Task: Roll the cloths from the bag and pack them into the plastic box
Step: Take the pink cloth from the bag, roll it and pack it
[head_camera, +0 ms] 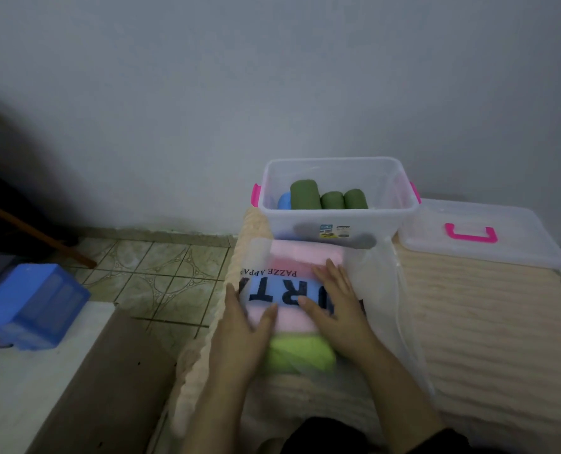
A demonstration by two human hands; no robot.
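Here, at 9 o'clock of the view, a blue plastic drawer box (30, 304) sits on a white ledge, with patterned floor tiles (161, 273) just to its right. Your left hand (243, 335) lies flat at 6 o'clock, fingers straight and together, pressing the left edge of the clear plastic bag (380, 290). Through the bag you can read stacked folded cloths: a pink cloth (305, 253) farthest from you, a blue cloth (272, 290) under black printed letters, and a light green cloth (300, 355) nearest you. Whether the green one is fully inside the bag, you cannot tell. Your right hand (338, 306) rests on top of the bag, fingers spread and straight, palm down over the lettering.

At 12 o'clock from the hands, touching the bag's far end, stands the clear plastic box (400, 204) with pink latches. Inside it are three rolled dark green cloths (305, 194) side by side, and one rolled blue piece (285, 201) at their left. At 2 o'clock, the box lid (518, 224) with a pink handle lies flat beside the box. All rest on a peach textured blanket (485, 322).
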